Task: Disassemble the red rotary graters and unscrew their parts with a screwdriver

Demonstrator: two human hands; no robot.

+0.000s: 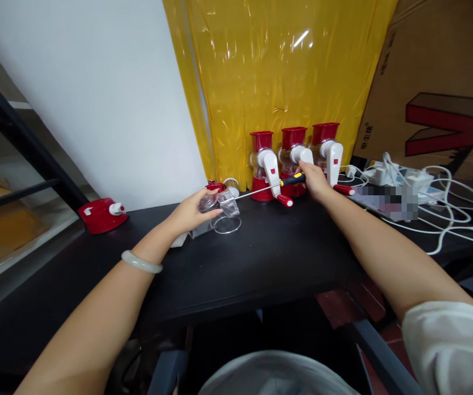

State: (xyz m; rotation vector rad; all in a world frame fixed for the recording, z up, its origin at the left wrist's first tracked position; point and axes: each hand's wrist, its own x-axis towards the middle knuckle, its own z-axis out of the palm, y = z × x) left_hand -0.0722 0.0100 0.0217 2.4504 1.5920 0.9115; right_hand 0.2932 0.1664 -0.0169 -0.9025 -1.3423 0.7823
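Blk desk (pixel 277 252) spans the view. Wht panel (pixel 96 93) and shiny yellow plastic sheeting (pixel 285 66) stand behind it; cardboard box (pixel 429 66) w/ big red "V" at rear R. 3 hand-crank rotary graters (pixel 293 137), red/clear/wht, upright in a row vs the sheeting, approx. ctr-R. R of them: tangle of wht cables (pixel 470 229) & adapters (pixel 419 179), plus a pixelated flat device. Red base (pixel 102 215) w/ wht knob sits far L, well apart from the rest. L hand (pixel 195 211): grip part-open, thumb + fingers pinching clear plastic part (pixel 229 203) just above desk, L of the graters. R hand (pixel 315 180): grip closed round handle of blk/yellow screwdriver (pixel 288 180), in front of the graters; shaft runs L toward clear part, tip at or near it, can't tell if touching. Pale bangle (pixel 141 262) on L wrist.
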